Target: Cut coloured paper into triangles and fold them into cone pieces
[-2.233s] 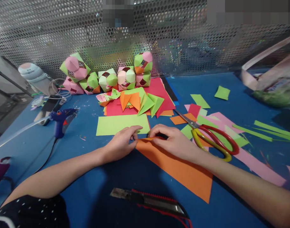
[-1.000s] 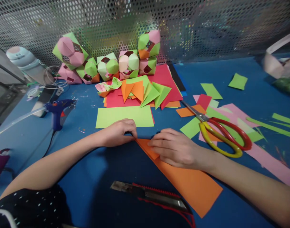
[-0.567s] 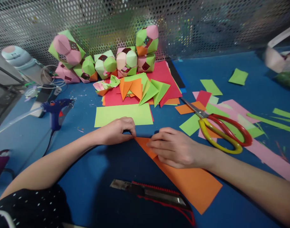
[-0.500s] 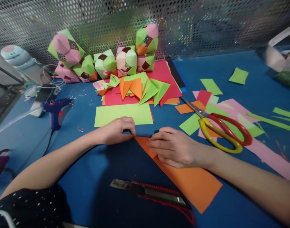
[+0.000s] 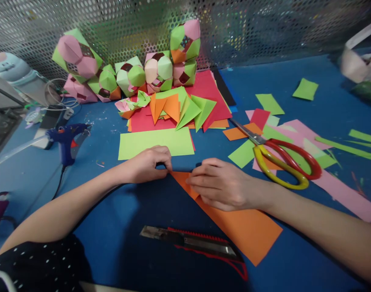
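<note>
An orange paper strip [image 5: 249,233] lies slantwise on the blue table, its upper left end folded to a point. My left hand [image 5: 150,164] pinches the tip of that point between thumb and forefinger. Pressed on the folded part, my right hand [image 5: 220,184] has its fingers bunched together and hides some of the fold. A utility knife [image 5: 194,241] with a red and black handle rests just below the paper, its blade pointing left. Beyond my left hand lies a flat light-green paper rectangle [image 5: 155,142].
Scissors [image 5: 282,162] with red and yellow handles lie on coloured paper scraps at right. Folded paper pieces [image 5: 179,111] sit on red sheets behind my hands. Folded paper balls [image 5: 131,77] line the perforated metal panel. A blue glue gun [image 5: 66,144] stands at left.
The view has shifted slightly, so most things sit a little higher and further left. Both hands keep their hold on the orange paper, with hardly any movement.
</note>
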Motion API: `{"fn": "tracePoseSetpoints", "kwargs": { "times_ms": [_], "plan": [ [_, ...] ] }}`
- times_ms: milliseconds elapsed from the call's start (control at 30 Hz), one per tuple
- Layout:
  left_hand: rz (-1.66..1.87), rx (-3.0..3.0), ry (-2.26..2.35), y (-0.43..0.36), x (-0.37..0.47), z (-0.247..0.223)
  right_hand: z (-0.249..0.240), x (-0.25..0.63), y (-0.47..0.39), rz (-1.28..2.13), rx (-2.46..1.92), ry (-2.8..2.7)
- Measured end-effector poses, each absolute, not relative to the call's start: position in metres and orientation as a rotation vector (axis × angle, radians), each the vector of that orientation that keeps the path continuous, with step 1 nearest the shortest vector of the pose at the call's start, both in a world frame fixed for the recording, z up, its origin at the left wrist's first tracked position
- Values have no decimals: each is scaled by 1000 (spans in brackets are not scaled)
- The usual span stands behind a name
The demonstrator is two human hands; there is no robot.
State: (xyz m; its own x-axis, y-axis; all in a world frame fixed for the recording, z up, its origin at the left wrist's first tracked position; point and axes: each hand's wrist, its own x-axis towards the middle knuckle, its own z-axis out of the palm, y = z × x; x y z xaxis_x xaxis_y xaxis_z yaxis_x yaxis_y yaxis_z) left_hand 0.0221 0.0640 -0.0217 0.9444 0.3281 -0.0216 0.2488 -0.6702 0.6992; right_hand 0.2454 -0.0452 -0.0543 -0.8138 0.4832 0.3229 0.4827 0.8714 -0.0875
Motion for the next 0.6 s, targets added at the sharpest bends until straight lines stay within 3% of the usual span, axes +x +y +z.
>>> {"fn": "tracePoseSetpoints", "kwargs": {
  "times_ms": [600],
  "plan": [
    [129, 2333, 413, 64, 22, -22, -55, 244, -45, 64, -639, -2613]
  ]
}}
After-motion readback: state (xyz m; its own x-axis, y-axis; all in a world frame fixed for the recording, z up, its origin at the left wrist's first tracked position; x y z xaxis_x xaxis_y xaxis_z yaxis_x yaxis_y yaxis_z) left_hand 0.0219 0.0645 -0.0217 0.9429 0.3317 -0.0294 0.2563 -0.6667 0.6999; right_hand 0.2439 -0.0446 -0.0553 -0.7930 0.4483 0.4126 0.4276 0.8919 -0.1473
